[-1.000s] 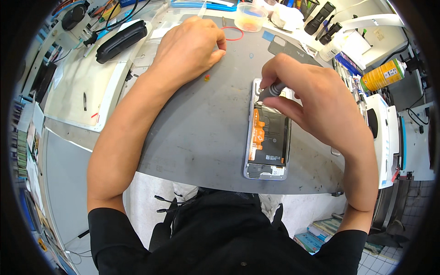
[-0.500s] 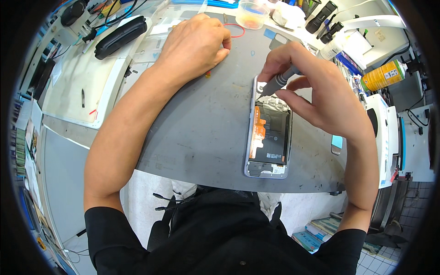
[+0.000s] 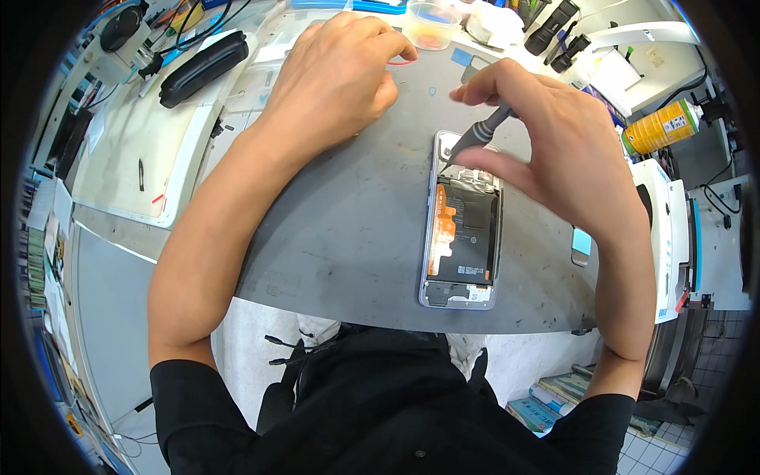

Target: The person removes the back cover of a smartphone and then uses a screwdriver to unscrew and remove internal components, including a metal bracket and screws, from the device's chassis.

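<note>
An opened smartphone (image 3: 475, 222), its black battery and orange flex strip exposed, lies lengthwise toward me on the grey work mat (image 3: 340, 237). My right hand (image 3: 566, 150) is over its upper right side, holding a grey screwdriver (image 3: 475, 141). The slanted screwdriver's tip is at the phone's upper left, just above the battery. The right thumb is slightly blurred beside the shaft. Farther left, my left hand (image 3: 340, 75) hovers near the far edge of the mat, thumb and forefinger apart. Its forefinger is by a red ring (image 3: 400, 62); nothing shows in its grasp.
A clear round tub (image 3: 431, 25) stands at the back. A black zip case (image 3: 204, 70) lies on a pale tray (image 3: 119, 178) at left. To the right are a small part with a blue pad (image 3: 582, 241) and a yellow spray can (image 3: 663, 129).
My left thumb and forefinger have spread apart, the forefinger reaching toward the red ring. My right fingers have shifted around the screwdriver, which still meets the same part of the phone.
</note>
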Demonstrator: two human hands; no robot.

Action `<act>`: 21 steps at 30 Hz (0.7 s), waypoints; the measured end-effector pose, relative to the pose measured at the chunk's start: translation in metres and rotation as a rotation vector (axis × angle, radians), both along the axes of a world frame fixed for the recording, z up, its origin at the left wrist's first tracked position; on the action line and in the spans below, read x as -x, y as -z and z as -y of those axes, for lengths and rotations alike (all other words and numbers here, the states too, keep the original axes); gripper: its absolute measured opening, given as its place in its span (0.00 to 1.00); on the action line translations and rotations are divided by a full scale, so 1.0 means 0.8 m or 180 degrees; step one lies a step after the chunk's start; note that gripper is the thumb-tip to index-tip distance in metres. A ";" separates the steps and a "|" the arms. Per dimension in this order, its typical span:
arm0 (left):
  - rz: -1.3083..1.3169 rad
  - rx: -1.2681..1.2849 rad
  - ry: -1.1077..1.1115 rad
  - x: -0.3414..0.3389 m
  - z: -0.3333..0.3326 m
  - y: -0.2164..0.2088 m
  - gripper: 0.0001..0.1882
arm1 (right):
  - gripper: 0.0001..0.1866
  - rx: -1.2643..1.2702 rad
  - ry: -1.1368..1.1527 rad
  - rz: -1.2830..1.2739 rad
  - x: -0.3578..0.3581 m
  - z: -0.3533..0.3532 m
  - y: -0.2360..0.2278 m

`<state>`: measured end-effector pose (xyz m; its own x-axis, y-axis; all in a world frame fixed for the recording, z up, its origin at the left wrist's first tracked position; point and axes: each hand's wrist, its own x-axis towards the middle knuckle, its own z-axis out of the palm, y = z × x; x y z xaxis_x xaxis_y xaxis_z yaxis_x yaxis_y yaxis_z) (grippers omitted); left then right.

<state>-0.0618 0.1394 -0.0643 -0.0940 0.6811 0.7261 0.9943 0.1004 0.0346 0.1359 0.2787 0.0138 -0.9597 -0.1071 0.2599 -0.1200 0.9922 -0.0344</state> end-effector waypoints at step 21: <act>0.1901 0.1507 0.1317 -0.016 0.006 -0.021 0.07 | 0.16 0.1826 -0.0302 -0.0509 -0.002 -0.019 0.012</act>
<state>-0.0487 0.1347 -0.0476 -0.0471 0.9630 0.2655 0.7828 -0.1295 0.6086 0.1373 0.2937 0.0045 -0.8970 0.0098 0.4419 -0.2549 0.8053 -0.5352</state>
